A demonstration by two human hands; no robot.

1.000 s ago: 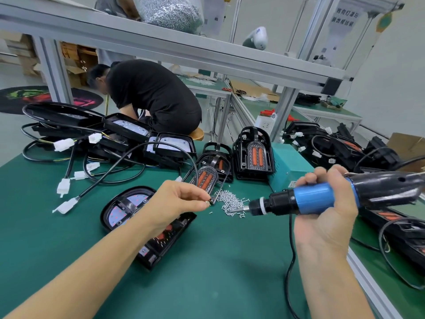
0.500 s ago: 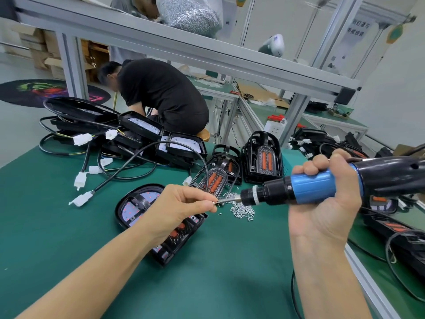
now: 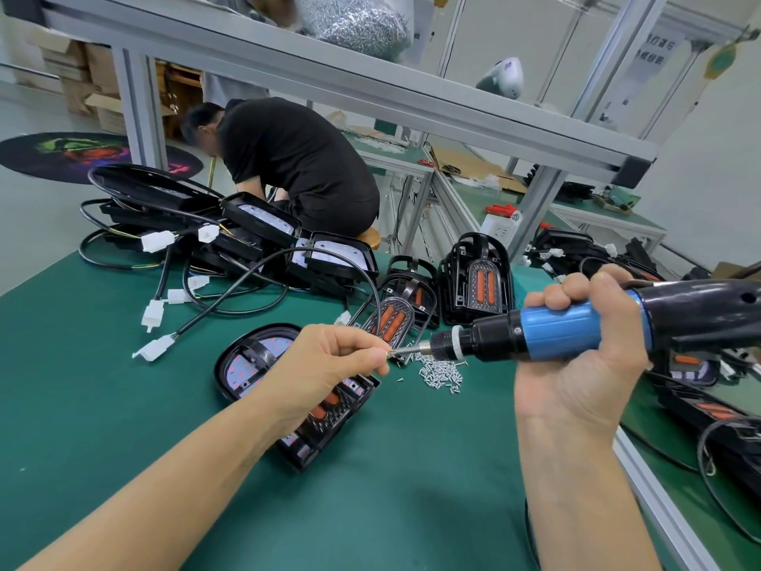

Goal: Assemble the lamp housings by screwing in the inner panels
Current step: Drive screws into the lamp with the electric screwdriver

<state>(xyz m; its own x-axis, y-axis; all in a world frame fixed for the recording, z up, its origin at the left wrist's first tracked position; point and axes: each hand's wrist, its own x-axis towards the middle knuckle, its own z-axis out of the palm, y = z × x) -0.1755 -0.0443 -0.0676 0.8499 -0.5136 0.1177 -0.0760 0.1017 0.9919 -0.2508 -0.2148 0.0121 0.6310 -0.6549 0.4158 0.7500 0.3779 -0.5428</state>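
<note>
Screwdriver (image 3: 576,331) tip now meeting left hand's (image 3: 329,364) pinched screw (image 3: 393,353)

Green bench (image 3: 103,405): lamp housings (image 3: 263,364), screws (image 3: 438,370)

A green-topped bench (image 3: 123,405) under an aluminium frame shelf (image 3: 370,92), grey floor (image 3: 37,224), white wall (image 3: 708,166).

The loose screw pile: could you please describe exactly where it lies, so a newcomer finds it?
On the green table, look just below the electric screwdriver tip. The screw pile lies there, tiny and silver, unlike the black lamp housing on its left.
</note>
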